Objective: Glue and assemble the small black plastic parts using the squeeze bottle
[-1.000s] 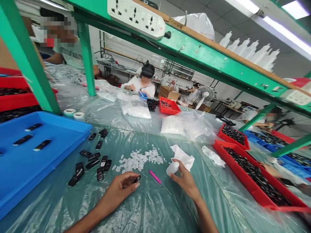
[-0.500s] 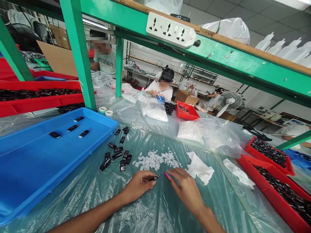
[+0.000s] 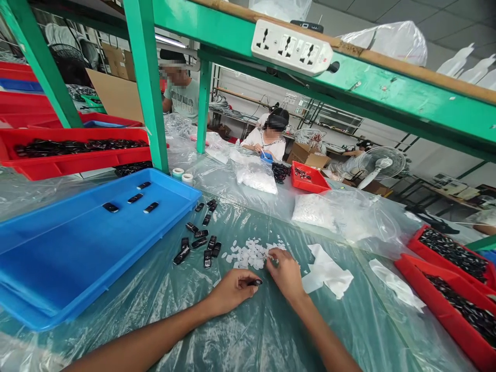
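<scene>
My left hand (image 3: 233,290) is closed, pinching a small black oblong piece (image 3: 254,282) by its end between thumb and fingers, just above the plastic-covered table. At the near right edge of a heap of small white flat pieces (image 3: 251,253), my right hand (image 3: 284,271) reaches in with bent fingers and thumb drawn together; what they pinch, if anything, is too small to make out. Left of the heap lie several glossy black oblong pieces (image 3: 200,242). A few more such pieces (image 3: 135,198) rest in the blue tray (image 3: 77,258).
Beside my right hand lies a crumpled white sheet (image 3: 329,271). Red bins of black parts stand at right (image 3: 445,305) and left (image 3: 77,165). Bags of white pieces (image 3: 256,178) sit farther back. A green shelf frame (image 3: 149,88) crosses above; people sit beyond.
My right hand has moved from just in front of the white heap onto its right edge, its fingers now curled. The left hand still holds the black piece. The whole view has shifted slightly.
</scene>
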`<state>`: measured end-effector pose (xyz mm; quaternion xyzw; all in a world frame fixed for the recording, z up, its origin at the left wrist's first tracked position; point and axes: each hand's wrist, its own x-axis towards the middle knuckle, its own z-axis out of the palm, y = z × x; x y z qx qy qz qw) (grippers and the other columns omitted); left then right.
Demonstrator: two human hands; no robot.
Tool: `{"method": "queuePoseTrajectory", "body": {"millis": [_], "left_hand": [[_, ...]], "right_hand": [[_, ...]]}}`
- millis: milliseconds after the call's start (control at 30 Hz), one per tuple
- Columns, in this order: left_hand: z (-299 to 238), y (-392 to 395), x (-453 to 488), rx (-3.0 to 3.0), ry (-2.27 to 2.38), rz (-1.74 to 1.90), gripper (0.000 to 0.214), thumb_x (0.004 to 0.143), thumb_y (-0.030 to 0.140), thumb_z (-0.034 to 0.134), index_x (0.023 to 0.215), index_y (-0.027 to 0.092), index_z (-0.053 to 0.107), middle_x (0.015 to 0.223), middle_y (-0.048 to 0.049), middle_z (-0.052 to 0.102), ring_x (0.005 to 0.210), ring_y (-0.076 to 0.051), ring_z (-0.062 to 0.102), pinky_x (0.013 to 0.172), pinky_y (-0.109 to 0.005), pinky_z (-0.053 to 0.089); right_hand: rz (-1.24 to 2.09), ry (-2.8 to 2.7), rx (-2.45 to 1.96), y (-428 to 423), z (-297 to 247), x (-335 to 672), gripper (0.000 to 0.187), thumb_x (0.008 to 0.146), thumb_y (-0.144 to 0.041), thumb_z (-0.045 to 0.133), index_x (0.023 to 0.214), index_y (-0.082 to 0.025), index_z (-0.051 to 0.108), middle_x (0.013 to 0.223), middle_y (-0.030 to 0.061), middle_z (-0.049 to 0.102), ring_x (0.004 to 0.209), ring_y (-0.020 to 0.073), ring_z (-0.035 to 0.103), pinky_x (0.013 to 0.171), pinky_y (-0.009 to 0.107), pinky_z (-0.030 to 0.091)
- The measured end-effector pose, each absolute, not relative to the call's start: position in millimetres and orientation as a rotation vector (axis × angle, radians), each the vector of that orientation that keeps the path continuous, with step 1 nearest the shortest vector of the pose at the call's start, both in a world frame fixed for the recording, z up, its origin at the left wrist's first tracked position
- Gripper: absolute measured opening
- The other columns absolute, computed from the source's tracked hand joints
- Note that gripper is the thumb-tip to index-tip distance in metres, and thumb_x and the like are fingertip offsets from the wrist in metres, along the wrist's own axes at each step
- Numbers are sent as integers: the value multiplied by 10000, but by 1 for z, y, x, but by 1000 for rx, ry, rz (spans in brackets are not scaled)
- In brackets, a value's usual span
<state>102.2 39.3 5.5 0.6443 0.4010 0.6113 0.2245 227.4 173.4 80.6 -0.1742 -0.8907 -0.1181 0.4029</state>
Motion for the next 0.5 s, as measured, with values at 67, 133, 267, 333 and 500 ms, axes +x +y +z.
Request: {"method": "queuePoseTrajectory", "body": {"millis": [67, 133, 267, 333, 500], "left_hand": [[6, 39, 103, 1762, 1108, 1688, 354, 811, 328, 542, 999, 33, 596, 829, -105, 559, 709, -126, 497, 630, -219, 396], [7, 40, 103, 1763, 1099, 1700, 365, 814, 333, 541, 1004, 26, 598, 812, -109, 563, 705, -132, 515, 637, -224, 406], [6, 41, 104, 1788, 974, 1716, 405, 837, 385, 526, 1039, 43, 602, 875, -119, 570, 737, -140, 543, 686, -243, 444], [5, 41, 105, 1791, 888, 1717, 421, 838, 400, 527, 1052, 44, 597, 913, -124, 566, 752, -143, 546, 698, -253, 454], [7, 37, 108, 1795, 854, 1777, 392, 837, 359, 546, 1057, 39, 603, 930, -128, 579, 823, -150, 546, 741, -239, 439]], "right_hand": [[-122, -2204, -418, 170, 81, 234, 132, 809, -245, 509, 880, -161, 583, 820, 11, 570, 753, 141, 521, 704, 285, 391], [82, -2169, -376, 165, 79, 241, 182, 820, -322, 532, 902, -178, 607, 868, 6, 594, 775, 117, 551, 724, 253, 437], [412, -2115, -291, 149, 61, 255, 255, 808, -377, 573, 958, -186, 651, 966, 31, 624, 884, 111, 595, 802, 207, 481], [472, -2087, -244, 141, 49, 260, 219, 805, -333, 585, 944, -183, 662, 954, 40, 628, 883, 114, 600, 805, 205, 485], [465, -2043, -121, 124, 34, 265, 181, 807, -228, 581, 958, -181, 669, 954, 49, 622, 911, 127, 589, 826, 243, 482]]}}
